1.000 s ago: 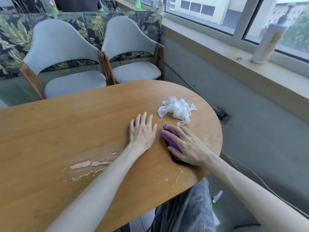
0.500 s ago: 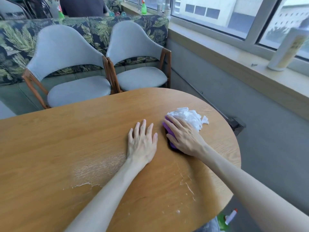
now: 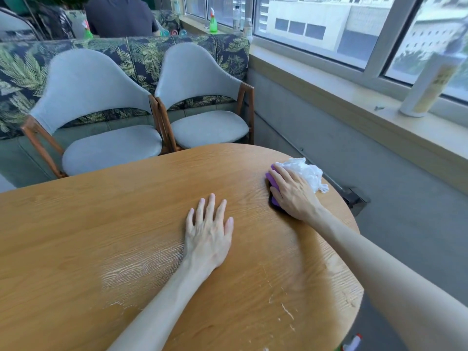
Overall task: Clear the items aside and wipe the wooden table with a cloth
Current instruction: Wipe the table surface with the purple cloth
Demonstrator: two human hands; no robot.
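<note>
2 bare forearms are seen, no sleeves reaching the wrists; the left hand (image 3: 206, 239) and right hand (image 3: 293, 192) are ungloved.

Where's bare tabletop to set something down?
Bare: the far-left stretch of table between chairs and left hand. Crowded: right end, where right hand presses purple cloth against crumpled tissue.

— where's the light from?
— daylight off the windows (image 3: 329, 29) on my right, bright and even; the buildings outside look washed out.
— any glare?
— a pale sheen on the wooden table (image 3: 131, 269). soft shadows under my arms.
— sharp?
— mostly; the edges bow, and the bottle (image 3: 430, 84) on the sill smears.
</note>
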